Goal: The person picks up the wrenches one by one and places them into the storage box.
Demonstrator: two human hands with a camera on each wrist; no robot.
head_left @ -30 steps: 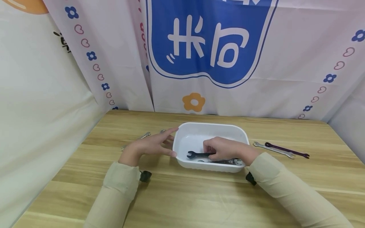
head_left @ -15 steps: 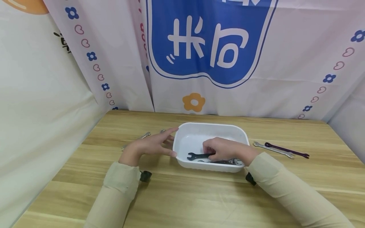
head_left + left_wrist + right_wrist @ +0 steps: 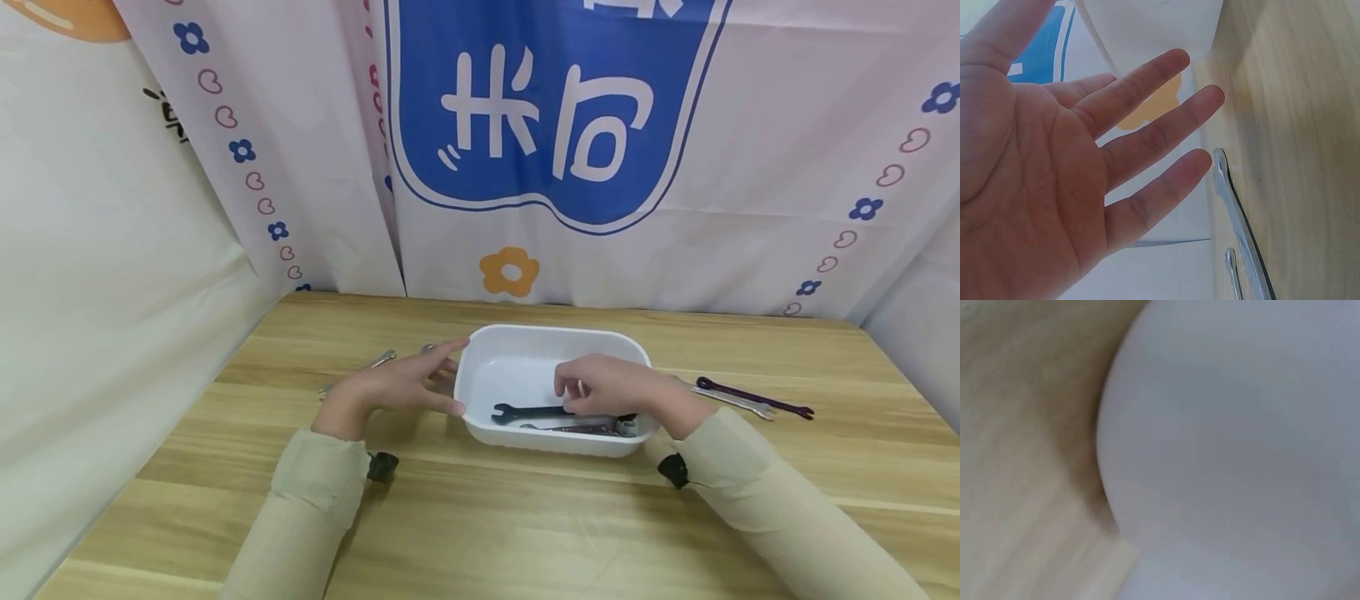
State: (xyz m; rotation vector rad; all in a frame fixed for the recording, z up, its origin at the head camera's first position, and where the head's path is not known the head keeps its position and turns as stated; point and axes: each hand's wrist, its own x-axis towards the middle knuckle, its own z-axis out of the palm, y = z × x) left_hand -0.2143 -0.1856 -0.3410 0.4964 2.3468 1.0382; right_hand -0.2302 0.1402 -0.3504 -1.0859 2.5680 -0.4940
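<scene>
A white rectangular plastic tray with rounded corners [image 3: 555,447] stands upright on the light wood-grain desk [image 3: 480,525]. Inside it, towards the near wall, lies a black open-ended wrench [image 3: 525,412], jaw end pointing left. Between it and the near wall lies further metal wrench stock, part dark and part bright [image 3: 588,429]; the exact count cannot be told.

Right hand [image 3: 615,385]: positioned over the right half of the tray. The grip is relaxed, with fingers loosely bent and the thumb separated from the forefinger. The thumb tip is at the black wrench; contact cannot be confirmed.

Left hand [image 3: 408,379]: positioned at the left end of the tray. The grip is spread, fingers extended, with thumb and forefinger at the rim.

Right of the tray, a silver wrench [image 3: 731,400] and a slim dark purple wrench [image 3: 757,398] lie side by side on the desk. Left of the tray, the left wrist view shows a long silver wrench [image 3: 1239,215] and a shorter silver wrench [image 3: 1231,265].

Both forearms carry beige sleeves [image 3: 292,508]. A white printed cloth [image 3: 787,125] with a blue emblem [image 3: 555,187] hangs behind the desk.
</scene>
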